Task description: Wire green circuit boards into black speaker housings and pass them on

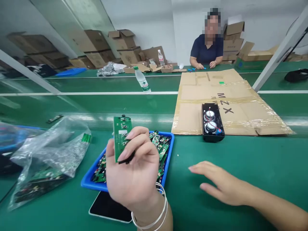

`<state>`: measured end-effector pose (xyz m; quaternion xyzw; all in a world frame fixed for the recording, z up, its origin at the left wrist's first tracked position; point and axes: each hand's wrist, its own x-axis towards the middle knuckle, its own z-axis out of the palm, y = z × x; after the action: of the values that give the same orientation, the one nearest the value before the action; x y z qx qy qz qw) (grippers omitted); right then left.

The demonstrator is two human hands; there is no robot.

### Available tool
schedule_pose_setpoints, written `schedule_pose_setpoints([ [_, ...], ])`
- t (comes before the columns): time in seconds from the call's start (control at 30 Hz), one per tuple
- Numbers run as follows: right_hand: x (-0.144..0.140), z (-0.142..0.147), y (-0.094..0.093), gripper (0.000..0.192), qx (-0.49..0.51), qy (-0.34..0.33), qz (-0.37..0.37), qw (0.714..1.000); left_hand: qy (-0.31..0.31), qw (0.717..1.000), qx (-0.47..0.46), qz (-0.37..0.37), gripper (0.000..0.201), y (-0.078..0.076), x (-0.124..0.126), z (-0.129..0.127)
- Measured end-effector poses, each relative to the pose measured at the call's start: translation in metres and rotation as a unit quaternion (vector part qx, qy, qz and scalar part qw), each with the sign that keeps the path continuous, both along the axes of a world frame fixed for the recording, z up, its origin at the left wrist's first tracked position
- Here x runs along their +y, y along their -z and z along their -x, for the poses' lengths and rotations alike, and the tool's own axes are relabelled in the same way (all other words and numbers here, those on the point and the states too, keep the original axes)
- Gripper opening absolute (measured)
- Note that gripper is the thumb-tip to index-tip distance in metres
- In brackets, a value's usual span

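Observation:
A green circuit board (119, 136) is pinched upright between the thumb and fingers of my left hand (134, 173), which wears silver bangles. Behind and below that hand is a blue tray (171, 150) heaped with similar circuit boards (163, 150). My right hand (218, 184) hovers over the green table to the right, fingers stretched out and holding nothing. Farther off, a black speaker housing (213, 138) with two round speakers and a red wire sits at the near edge of a flattened cardboard sheet (192, 106).
A tablet or phone (109, 208) lies partly under the tray. To the left is a clear plastic bag (55, 150) containing circuit boards. A water bottle (142, 80) stands beyond. Across the bench sits a person (207, 51), with cardboard boxes (93, 41) along the wall.

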<state>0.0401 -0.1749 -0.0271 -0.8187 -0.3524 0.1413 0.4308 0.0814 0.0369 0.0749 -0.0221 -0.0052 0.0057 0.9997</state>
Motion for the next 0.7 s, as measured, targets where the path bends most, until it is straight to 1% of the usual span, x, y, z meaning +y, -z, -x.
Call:
schedule_pose_setpoints([
  [0.07, 0.031, 0.004, 0.007, 0.058, 0.034, -0.051, -0.034, 0.998, 0.008, 1.000, -0.001, 0.024, 0.019, -0.003, -0.003, 0.007],
  [0.13, 0.056, 0.006, 0.012, 0.072, 0.069, -0.110, -0.084, 0.988, 0.020, 0.999, -0.006, 0.026, 0.022, -0.001, -0.007, 0.006],
  [0.2, 0.072, 0.007, 0.017, 0.074, 0.095, -0.157, -0.128, 0.975, 0.028, 0.999, -0.016, 0.016, 0.022, 0.002, -0.009, 0.000],
  [0.23, 0.077, 0.005, 0.019, 0.072, 0.099, -0.167, -0.138, 0.971, 0.029, 0.999, -0.022, 0.010, 0.021, 0.004, -0.009, -0.003],
  [0.3, 0.077, 0.001, 0.024, 0.065, 0.090, -0.149, -0.120, 0.977, 0.025, 0.999, -0.032, -0.004, 0.018, 0.008, -0.006, -0.007],
  [0.37, 0.068, -0.005, 0.030, 0.058, 0.050, -0.097, -0.073, 0.991, 0.014, 0.999, -0.038, -0.016, 0.016, 0.010, -0.001, -0.009],
  [0.43, 0.054, -0.006, 0.039, 0.052, -0.019, -0.039, -0.026, 0.999, -0.001, 0.999, -0.042, -0.026, 0.017, 0.011, 0.004, -0.008],
  [0.47, 0.047, -0.002, 0.045, 0.051, -0.063, -0.030, -0.007, 0.998, -0.010, 0.998, -0.045, -0.031, 0.017, 0.011, 0.006, -0.006],
  [0.5, 0.040, 0.004, 0.051, 0.050, -0.106, -0.044, 0.010, 0.993, -0.019, 0.998, -0.048, -0.037, 0.018, 0.011, 0.009, -0.005],
  [0.53, 0.033, 0.013, 0.057, 0.049, -0.144, -0.079, 0.025, 0.986, -0.029, 0.997, -0.051, -0.045, 0.018, 0.010, 0.010, -0.004],
  [0.63, 0.024, 0.048, 0.077, 0.038, -0.207, -0.249, 0.047, 0.945, -0.057, 0.993, -0.065, -0.075, 0.020, 0.010, 0.013, -0.001],
  [0.67, 0.024, 0.059, 0.082, 0.036, -0.214, -0.290, 0.048, 0.932, -0.062, 0.992, -0.069, -0.087, 0.022, 0.010, 0.013, 0.000],
  [0.7, 0.025, 0.067, 0.088, 0.037, -0.214, -0.312, 0.051, 0.924, -0.063, 0.990, -0.073, -0.100, 0.023, 0.010, 0.012, 0.001],
])
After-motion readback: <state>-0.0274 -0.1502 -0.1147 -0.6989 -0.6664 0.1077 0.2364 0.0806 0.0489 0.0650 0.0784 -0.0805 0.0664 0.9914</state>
